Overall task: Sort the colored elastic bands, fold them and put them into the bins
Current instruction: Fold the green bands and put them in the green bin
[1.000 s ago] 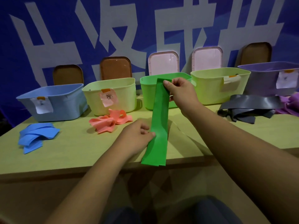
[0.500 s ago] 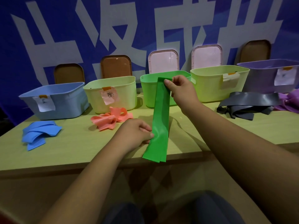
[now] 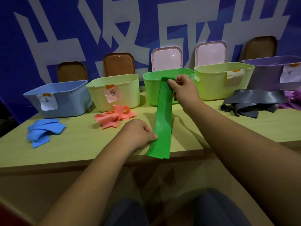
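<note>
- Now the right hand (image 3: pixel 184 90) is pinching the top end of the green band (image 3: pixel 162 121) between thumb and curled fingers, its grip closing on the band's upper right corner.
- The left hand (image 3: pixel 138 134) is pinching the band's left edge lower down, its grip pressed together, fingers curled and knuckles facing up.
- The green band is stretching as a long flat strip between the two grips, running from the far one down toward the person, with two layers showing at its near end.
- That near end is hanging just past the front edge of the worktop (image 3: pixel 81 144), below the left grip.
- The band's top end is sitting in front of the green bin (image 3: pixel 151 88), about level with its rim and overlapping its front wall in this view.
- The other bins are standing in the same row at the back: a blue bin (image 3: pixel 65 98) and a pale yellow bin (image 3: pixel 127 92) to the left, a lime bin (image 3: pixel 216 84) and a purple bin (image 3: pixel 267 75) to the right.
- Loose piles are lying before the bins, apart from both hands: blue bands (image 3: pixel 44 131), pink bands (image 3: pixel 114 117), grey bands (image 3: pixel 250 101) and purple bands (image 3: pixel 291 101).
</note>
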Available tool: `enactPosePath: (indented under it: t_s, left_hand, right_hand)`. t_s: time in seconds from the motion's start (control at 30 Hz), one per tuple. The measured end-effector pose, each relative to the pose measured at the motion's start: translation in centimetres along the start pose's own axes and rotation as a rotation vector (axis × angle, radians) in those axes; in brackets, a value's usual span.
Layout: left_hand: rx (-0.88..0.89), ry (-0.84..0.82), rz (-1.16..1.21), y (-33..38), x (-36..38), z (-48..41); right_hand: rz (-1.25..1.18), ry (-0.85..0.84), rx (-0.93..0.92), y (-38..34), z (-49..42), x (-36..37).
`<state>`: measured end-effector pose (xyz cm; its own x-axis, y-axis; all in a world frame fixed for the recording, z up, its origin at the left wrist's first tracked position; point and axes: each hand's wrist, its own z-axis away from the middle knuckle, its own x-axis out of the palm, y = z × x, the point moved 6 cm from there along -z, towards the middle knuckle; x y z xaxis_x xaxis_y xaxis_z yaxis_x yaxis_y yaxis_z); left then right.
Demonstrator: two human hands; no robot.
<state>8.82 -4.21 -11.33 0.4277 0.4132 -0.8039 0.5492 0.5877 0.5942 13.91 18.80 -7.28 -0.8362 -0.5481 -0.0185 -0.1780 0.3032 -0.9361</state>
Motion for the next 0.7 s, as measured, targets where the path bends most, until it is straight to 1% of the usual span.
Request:
enactPosePath:
  t_s: [0.13, 0.2, 0.3, 0.4, 0.43, 0.47, 0.53, 0.63, 0.7]
  left_hand:
    - [0.007, 0.014, 0.004, -0.1, -0.1, 0.2]
    - [0.012, -0.011, 0.011, 0.1, -0.3, 0.6]
    - [0.069, -0.108, -0.039, 0.2, -0.8, 1.7]
    - [0.185, -0.276, -0.14, 0.1, -0.5, 3.4]
    - [0.227, -0.306, -0.172, 0.1, -0.3, 3.8]
    - [0.262, -0.308, -0.188, 0.0, -0.1, 4.0]
    - [0.317, -0.252, -0.163, -0.2, 0.2, 3.9]
    - [0.372, -0.151, -0.068, -0.1, 0.0, 3.9]
    - [0.401, -0.133, 0.006, -0.1, -0.1, 4.0]
  right_hand:
    - [0.004, 0.001, 0.004, 0.1, 0.3, 0.1]
    - [0.005, -0.004, 0.001, 0.0, 0.4, 0.2]
    - [0.009, -0.003, -0.003, -0.2, 0.5, 0.2]
    - [0.016, -0.008, -0.006, -0.3, 0.7, 0.1]
    - [0.016, -0.008, -0.005, -0.3, 0.8, 0.1]
    - [0.017, -0.007, -0.005, -0.3, 0.9, 0.1]
    - [0.021, -0.002, 0.0, -0.4, 1.1, 0.2]
    - [0.013, 0.008, 0.01, -0.6, 1.3, 0.1]
    - [0.01, 0.01, 0.007, -0.8, 1.4, 0.1]
